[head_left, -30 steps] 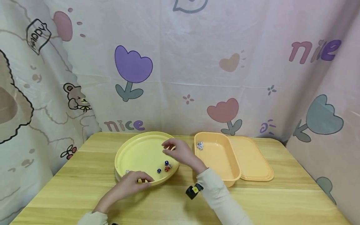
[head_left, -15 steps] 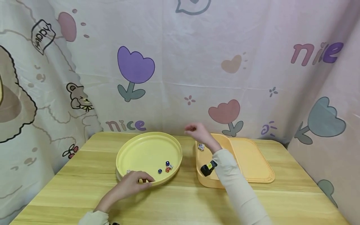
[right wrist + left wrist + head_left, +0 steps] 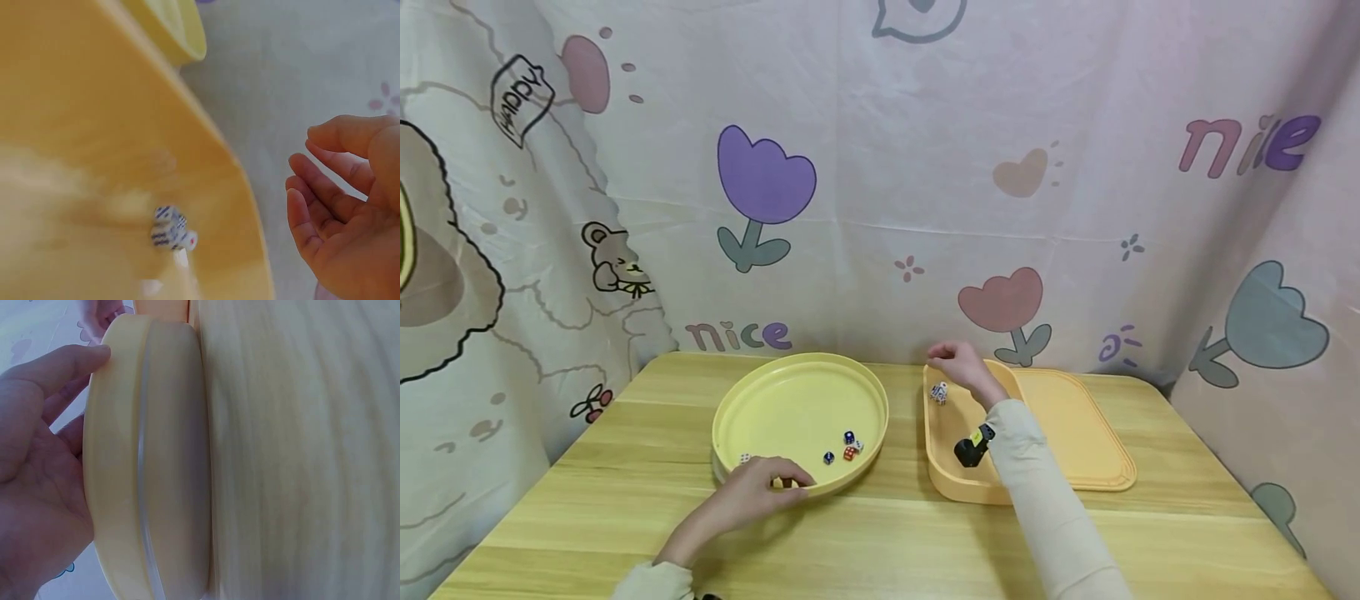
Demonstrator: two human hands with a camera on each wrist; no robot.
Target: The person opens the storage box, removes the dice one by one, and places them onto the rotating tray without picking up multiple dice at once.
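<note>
My left hand (image 3: 767, 492) is at the near rim of a round yellow tray (image 3: 730, 400), thumb outside the wall and fingers over the rim. Inside that tray lie blue dice (image 3: 849, 437), a red die (image 3: 850, 453) and white dice (image 3: 745, 458), some partly hidden by the left hand. My right hand (image 3: 350, 187) hovers over the far left corner of an orange rectangular bin (image 3: 931, 450), fingers loosely curved and a gap between thumb and fingertips, holding nothing. A small cluster of white dice (image 3: 167, 228) sits in that bin, just below the hand.
An orange lid (image 3: 1075, 425) lies flat on the wooden table (image 3: 880, 550), right against the bin. Behind the table hangs a printed curtain (image 3: 865, 167). A black wrist camera (image 3: 972, 450) on the right wrist hangs over the bin.
My right hand has moved right, from above the round tray to above the orange bin's far left corner. The left hand stays at the tray's near rim.
</note>
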